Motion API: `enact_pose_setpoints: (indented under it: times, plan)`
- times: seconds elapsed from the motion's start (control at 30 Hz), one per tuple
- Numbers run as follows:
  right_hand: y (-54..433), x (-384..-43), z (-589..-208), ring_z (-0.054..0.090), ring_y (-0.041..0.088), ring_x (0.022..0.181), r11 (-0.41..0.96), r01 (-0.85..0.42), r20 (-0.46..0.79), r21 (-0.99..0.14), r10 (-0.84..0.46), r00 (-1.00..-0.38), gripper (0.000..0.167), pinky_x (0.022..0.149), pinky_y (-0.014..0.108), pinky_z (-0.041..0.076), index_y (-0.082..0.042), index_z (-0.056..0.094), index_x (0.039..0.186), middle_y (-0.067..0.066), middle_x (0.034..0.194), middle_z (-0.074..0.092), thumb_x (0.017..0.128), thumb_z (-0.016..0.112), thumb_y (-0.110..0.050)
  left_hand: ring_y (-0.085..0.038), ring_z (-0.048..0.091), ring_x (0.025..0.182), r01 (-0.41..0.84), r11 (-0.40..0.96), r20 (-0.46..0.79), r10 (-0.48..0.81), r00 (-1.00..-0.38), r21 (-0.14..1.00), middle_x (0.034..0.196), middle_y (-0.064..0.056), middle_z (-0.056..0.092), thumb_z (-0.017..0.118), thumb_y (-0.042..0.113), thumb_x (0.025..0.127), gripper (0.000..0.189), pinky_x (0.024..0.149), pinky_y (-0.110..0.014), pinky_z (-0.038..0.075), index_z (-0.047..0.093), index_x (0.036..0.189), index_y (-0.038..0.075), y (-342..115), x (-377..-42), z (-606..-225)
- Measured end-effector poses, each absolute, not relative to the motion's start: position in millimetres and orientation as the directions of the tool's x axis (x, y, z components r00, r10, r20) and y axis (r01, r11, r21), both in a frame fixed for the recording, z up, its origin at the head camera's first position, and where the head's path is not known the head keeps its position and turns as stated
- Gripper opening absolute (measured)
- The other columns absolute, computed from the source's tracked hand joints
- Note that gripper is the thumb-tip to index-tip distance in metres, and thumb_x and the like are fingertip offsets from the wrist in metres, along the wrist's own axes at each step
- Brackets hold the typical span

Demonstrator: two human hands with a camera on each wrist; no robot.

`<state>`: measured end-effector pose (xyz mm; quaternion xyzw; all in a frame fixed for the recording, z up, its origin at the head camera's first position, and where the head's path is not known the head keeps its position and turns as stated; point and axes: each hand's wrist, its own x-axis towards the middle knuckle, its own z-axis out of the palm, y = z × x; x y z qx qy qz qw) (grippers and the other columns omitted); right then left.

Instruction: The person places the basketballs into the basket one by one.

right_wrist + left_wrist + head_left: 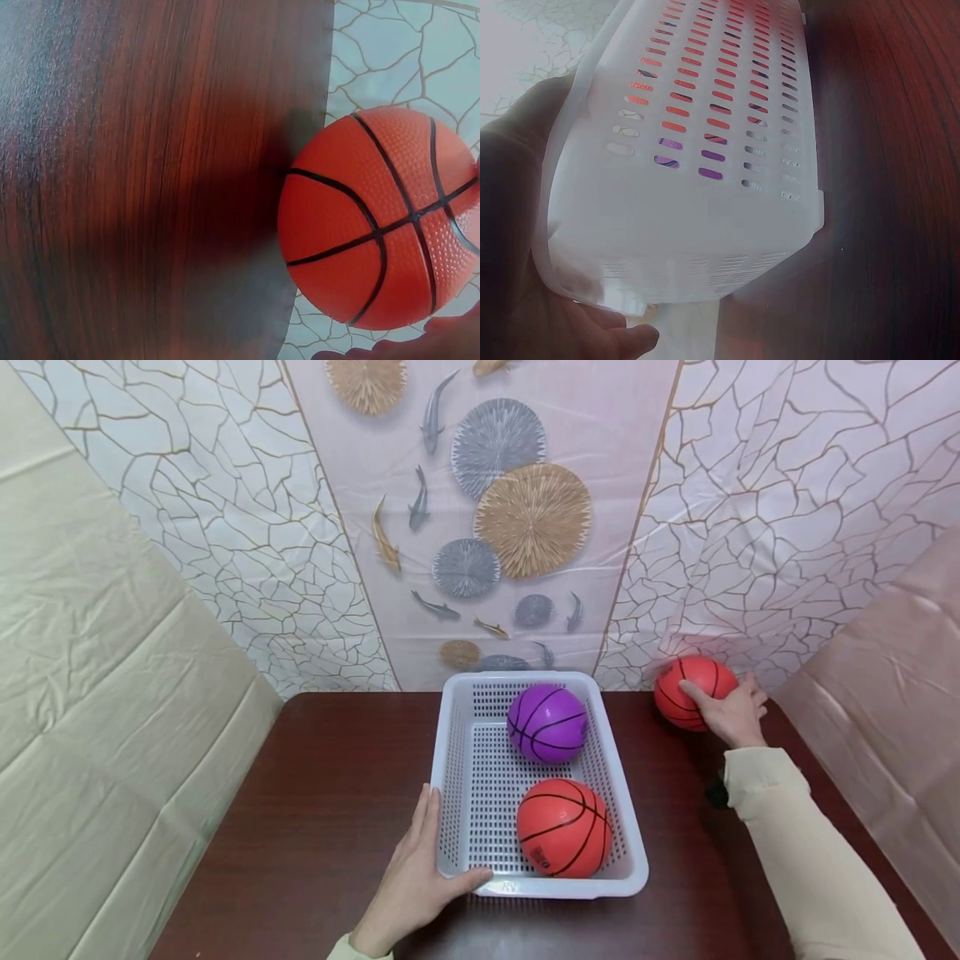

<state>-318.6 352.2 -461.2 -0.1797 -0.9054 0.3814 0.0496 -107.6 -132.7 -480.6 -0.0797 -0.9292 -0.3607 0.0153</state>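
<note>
A white perforated plastic basket (634,852) stands on the dark table, a purple toy basketball (547,724) at its far end and a red toy basketball (564,827) at its near right. My left hand (415,877) spans the basket's near left corner, with straight fingers along the outer left side and the thumb on the front rim. In the left wrist view the same hand (525,225) lies along the rim. At the far right, my right hand (737,714) grips a second red toy basketball (375,217), thumb on its near face and fingers at its right side.
The dark wooden table (337,777) ends at a patterned backdrop (495,610) behind the basket. A quilted beige side panel (97,693) stands on the left, and another panel (885,693) stands close beside the right arm.
</note>
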Motion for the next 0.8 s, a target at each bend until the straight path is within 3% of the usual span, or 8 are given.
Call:
enact_pose_setpoints:
  times: [0.8]
  plan:
    - [349.4,-318.5,-465.5,0.011,0.061,0.131,0.633,0.269,-0.073,-0.725,0.318,-0.945,0.118,0.094,0.073,0.033,0.000,-0.018,0.150,0.042,0.145,0.006,0.085,0.054,-0.067,-0.044,0.033,0.135,0.129,0.730,0.055,0.124,-0.991,0.672,0.163,0.006,-0.001,0.074,0.069,0.069,0.124,0.100,-0.063,0.034,0.005,0.158,0.017,-132.5,-107.1,-480.6]
